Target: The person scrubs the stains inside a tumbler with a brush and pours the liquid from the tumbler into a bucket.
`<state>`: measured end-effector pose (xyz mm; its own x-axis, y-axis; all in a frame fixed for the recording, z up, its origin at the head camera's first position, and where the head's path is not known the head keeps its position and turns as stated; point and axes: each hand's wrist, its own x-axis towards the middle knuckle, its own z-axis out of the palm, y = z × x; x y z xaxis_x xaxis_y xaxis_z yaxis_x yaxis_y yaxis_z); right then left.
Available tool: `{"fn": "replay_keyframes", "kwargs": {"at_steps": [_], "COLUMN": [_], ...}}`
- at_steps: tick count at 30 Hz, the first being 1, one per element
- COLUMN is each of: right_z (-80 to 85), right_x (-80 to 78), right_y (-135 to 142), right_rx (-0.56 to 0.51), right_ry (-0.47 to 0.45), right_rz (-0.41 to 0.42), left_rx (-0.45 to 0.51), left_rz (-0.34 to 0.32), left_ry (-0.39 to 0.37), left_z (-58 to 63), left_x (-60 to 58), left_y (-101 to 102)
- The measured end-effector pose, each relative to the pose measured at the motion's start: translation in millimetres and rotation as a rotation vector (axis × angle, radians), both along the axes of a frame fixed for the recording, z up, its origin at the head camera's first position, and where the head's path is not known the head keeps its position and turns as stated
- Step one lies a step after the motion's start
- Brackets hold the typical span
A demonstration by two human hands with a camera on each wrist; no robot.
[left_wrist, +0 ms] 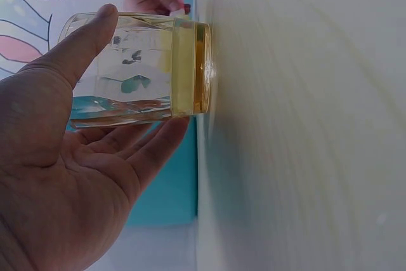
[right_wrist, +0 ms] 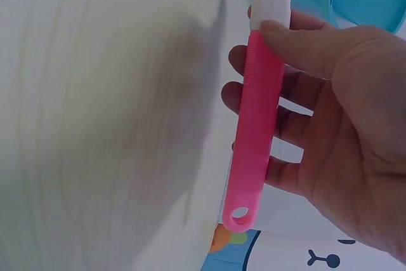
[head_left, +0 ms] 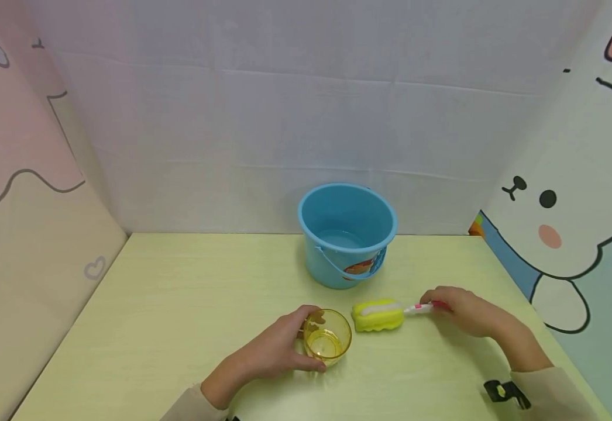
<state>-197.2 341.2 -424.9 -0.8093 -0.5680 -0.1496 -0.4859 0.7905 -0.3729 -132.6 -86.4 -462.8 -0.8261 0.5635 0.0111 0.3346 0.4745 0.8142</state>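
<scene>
An amber-tinted clear glass cup (head_left: pixel 332 352) stands upright at the tabletop, mouth up. My left hand (head_left: pixel 277 349) holds it from the left, thumb on the near side and fingers round the far side; in the left wrist view the cup's thick base (left_wrist: pixel 202 68) meets the table surface. To the cup's right lies a cleaning brush with a yellow and white sponge head (head_left: pixel 377 316). My right hand (head_left: pixel 464 310) grips its pink and white handle (right_wrist: pixel 257 118), thumb on one side and fingertips on the other. The sponge head is close beside the cup, apart from it.
Behind the cup and brush, a light blue bucket (head_left: pixel 319 257) with its handle lowered stands near the back wall. The pale yellow table (head_left: pixel 190 292) is bordered by a white back wall (head_left: pixel 206 146) and by cartoon-printed side panels (head_left: pixel 574 204). A black strap piece is at the right sleeve.
</scene>
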Motion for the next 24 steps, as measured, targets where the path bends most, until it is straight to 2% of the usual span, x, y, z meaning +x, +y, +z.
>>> {"fn": "replay_keyframes", "kwargs": {"at_steps": [15,24], "right_z": [-9.8,-9.4], "right_x": [-4.3,-4.0], "right_y": [3.6,2.5], "right_rx": [-0.017,-0.027], "right_ry": [-0.023,-0.016], "right_rz": [0.017,0.028], "left_rx": [0.004,0.002], "left_rz": [-0.002,-0.003], "left_ry": [0.0,-0.003], "left_z": [-0.7,-0.8], "left_x": [-0.5,-1.1], "left_y": [0.2,0.4]}}
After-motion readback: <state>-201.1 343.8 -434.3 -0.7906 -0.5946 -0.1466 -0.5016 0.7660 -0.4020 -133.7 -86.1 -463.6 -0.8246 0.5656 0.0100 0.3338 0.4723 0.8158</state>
